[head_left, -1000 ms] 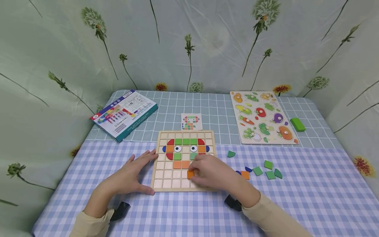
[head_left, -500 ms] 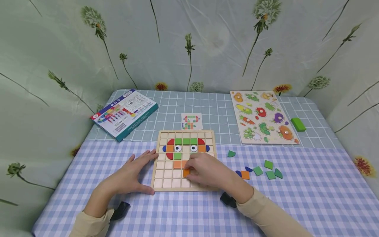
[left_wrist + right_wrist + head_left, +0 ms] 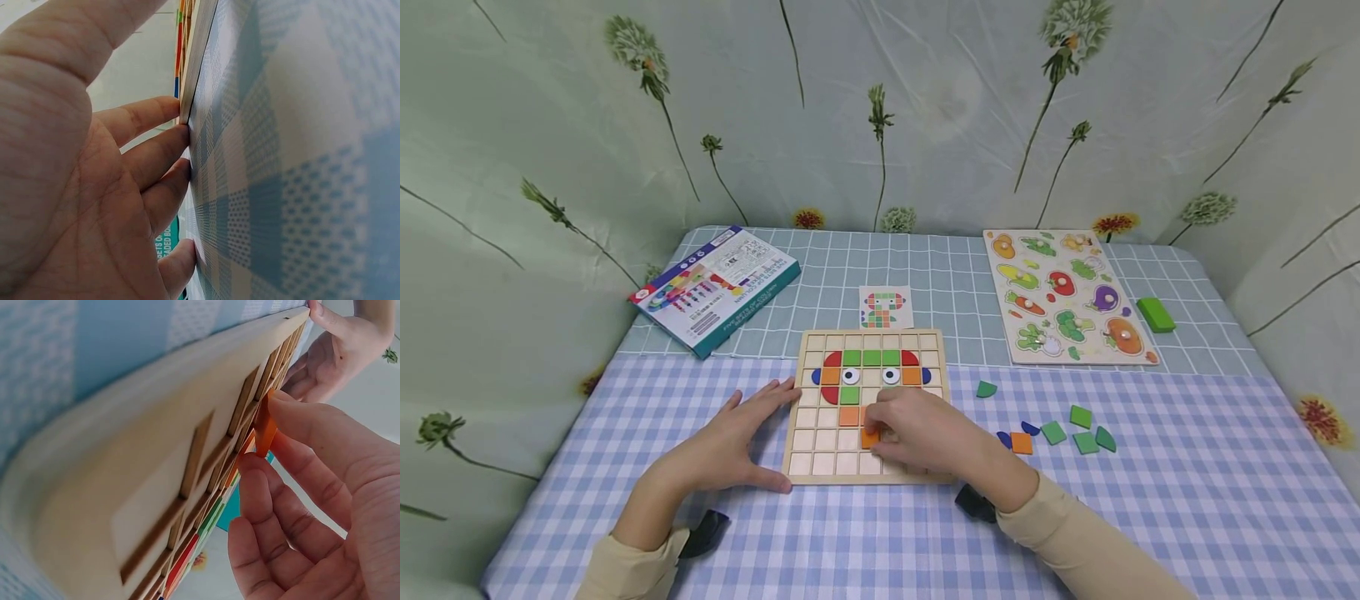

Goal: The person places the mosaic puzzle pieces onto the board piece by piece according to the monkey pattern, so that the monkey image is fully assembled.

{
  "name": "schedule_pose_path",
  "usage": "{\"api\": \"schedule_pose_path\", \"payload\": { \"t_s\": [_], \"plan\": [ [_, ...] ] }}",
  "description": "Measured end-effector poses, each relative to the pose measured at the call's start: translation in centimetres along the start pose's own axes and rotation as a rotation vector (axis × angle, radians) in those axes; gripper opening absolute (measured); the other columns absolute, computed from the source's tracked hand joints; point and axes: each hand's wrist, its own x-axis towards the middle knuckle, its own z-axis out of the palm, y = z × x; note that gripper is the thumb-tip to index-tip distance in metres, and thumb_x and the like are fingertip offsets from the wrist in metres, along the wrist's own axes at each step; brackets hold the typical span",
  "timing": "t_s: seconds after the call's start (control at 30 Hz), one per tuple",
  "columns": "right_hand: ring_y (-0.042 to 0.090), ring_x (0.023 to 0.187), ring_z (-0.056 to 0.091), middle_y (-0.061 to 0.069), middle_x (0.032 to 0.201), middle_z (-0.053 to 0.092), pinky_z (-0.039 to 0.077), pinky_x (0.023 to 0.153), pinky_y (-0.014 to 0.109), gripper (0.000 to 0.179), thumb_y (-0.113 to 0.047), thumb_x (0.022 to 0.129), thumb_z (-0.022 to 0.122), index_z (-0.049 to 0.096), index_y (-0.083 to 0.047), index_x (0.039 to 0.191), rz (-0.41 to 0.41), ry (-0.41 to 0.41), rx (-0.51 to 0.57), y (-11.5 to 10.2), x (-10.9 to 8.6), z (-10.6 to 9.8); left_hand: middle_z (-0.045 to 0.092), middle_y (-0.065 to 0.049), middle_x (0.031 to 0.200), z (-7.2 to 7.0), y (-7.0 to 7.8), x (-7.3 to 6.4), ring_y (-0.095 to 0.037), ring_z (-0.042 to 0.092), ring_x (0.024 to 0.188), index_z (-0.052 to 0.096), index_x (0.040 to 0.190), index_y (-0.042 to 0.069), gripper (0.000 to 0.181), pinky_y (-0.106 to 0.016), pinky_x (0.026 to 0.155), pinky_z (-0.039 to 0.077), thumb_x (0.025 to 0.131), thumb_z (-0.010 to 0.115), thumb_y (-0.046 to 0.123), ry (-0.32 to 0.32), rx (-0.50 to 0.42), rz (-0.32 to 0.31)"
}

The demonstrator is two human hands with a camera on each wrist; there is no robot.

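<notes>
Right grip [image 3: 917, 429] pinches orange tile [image 3: 869, 439] between thumb and fingers; tile tilted at grid board [image 3: 871, 480], just nearer than orange squares [image 3: 848, 416] in cells. Left grip [image 3: 730, 442] holds nothing, fingers apart, touching board's left edge. Picture card [image 3: 905, 316] just beyond board; green tiles [image 3: 1086, 443] on table [image 3: 1165, 508], right.

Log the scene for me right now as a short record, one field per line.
Left hand: touches the left edge of the grid board
Right hand: pinches an orange square
Square's pose: tilted, not flat in a cell
Placed pieces: red, green, orange, blue, plus two eye discs
Loose pieces: green, orange, blue; right of the board
Pattern card: beyond the board's far edge
Far left: box
Far right: vegetable puzzle, green block
</notes>
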Motion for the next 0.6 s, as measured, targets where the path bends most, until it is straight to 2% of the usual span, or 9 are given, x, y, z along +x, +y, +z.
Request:
{"api": "schedule_pose_path", "payload": {
  "t_s": [0.33, 0.6],
  "plan": [
    [0.005, 0.074, 0.052, -0.005, 0.088, 0.066, 0.049, 0.069, 0.019, 0.011, -0.019, 0.093, 0.084, 0.075, -0.018, 0.088, -0.034, 0.009, -0.013, 0.22, 0.09, 0.15, 0.029, -0.008, 0.179, -0.02, 0.02, 0.04, -0.039, 0.019, 0.168, 0.039, 0.166, 0.019, 0.122, -0.08, 0.127, 0.003, 0.067, 0.098, 0.059, -0.002, -0.003, -0.002],
    [0.004, 0.073, 0.051, -0.005, 0.085, 0.065, 0.048, 0.067, 0.018, 0.012, -0.02, 0.094, 0.083, 0.075, -0.019, 0.086, -0.058, 0.005, -0.032, 0.36, 0.21, 0.17, 0.028, -0.007, 0.179, -0.05, 0.08, 0.03, -0.04, 0.019, 0.168, 0.039, 0.166, 0.019, 0.122, -0.081, 0.127, 0.003, 0.067, 0.098, 0.059, -0.005, -0.008, -0.005]
  ]
}}
